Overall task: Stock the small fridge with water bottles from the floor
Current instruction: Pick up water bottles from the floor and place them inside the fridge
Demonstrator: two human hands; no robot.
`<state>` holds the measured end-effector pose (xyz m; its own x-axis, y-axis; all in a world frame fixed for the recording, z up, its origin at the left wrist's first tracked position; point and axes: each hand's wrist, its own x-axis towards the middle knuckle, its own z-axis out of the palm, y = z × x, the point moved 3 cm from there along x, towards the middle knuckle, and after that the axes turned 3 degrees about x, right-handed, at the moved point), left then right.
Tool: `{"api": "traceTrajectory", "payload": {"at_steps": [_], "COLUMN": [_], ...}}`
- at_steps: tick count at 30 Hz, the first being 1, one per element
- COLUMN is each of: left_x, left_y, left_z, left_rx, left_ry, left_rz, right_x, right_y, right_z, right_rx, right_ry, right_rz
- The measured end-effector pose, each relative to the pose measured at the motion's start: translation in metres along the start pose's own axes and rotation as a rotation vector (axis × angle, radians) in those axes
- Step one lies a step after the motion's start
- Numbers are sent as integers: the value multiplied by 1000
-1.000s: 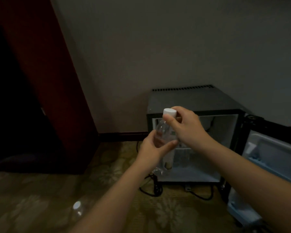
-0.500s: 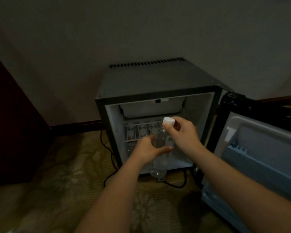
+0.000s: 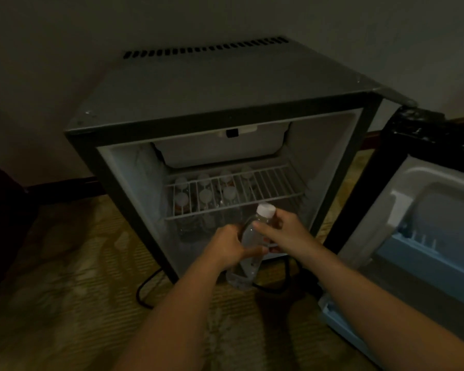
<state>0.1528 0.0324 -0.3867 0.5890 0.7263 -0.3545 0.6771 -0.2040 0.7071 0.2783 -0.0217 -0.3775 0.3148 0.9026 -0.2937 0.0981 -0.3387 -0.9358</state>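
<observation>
Head view, I see both hands clamped on one bottle (image 3: 248,253), left hand (image 3: 227,249) at mid-body, right hand (image 3: 284,232) near cap, held before open fridge (image 3: 220,84), more bottles (image 3: 205,195) under its wire shelf (image 3: 265,188).

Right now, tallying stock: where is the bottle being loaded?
In the head view, the water bottle is centre frame, held by both hands, left hand and right hand, before the open fridge, below its wire shelf.

Centre frame: clear water bottle (image 3: 248,253) with white cap (image 3: 265,210), gripped by left hand (image 3: 227,249) and right hand (image 3: 284,232); behind, small fridge (image 3: 225,84), door (image 3: 423,228) swung open at right; capped bottles (image 3: 205,195) beneath wire shelf (image 3: 268,187).
</observation>
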Motion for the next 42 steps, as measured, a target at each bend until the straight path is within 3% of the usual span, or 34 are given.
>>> {"api": "traceTrajectory", "payload": {"at_steps": [7, 14, 20, 24, 27, 31, 37, 42], "left_x": [31, 60, 70, 81, 88, 103, 108, 96], "left_y": [-14, -22, -36, -44, -45, -43, -42, -38], "left_z": [17, 33, 63, 68, 65, 60, 57, 41], "left_rx": [-60, -207, -570, -697, -765, -786, -790, -476], "left_ry": [-21, 9, -6, -6, 4, 47, 17, -61], "left_rz": [-53, -206, -361, -414, -398, -382, -393, -316], "right_x": [31, 59, 71, 92, 107, 120, 125, 125], "right_y": [26, 42, 58, 51, 48, 50, 43, 51], "right_z": [3, 8, 14, 10, 11, 22, 22, 20], "right_rx": [-38, -442, -189, -325, -262, 32, -50, -121], "right_ry": [80, 220, 356, 287, 324, 319, 285, 248], "right_rz": [-58, -108, -45, 48, 33, 19, -80, 8]}}
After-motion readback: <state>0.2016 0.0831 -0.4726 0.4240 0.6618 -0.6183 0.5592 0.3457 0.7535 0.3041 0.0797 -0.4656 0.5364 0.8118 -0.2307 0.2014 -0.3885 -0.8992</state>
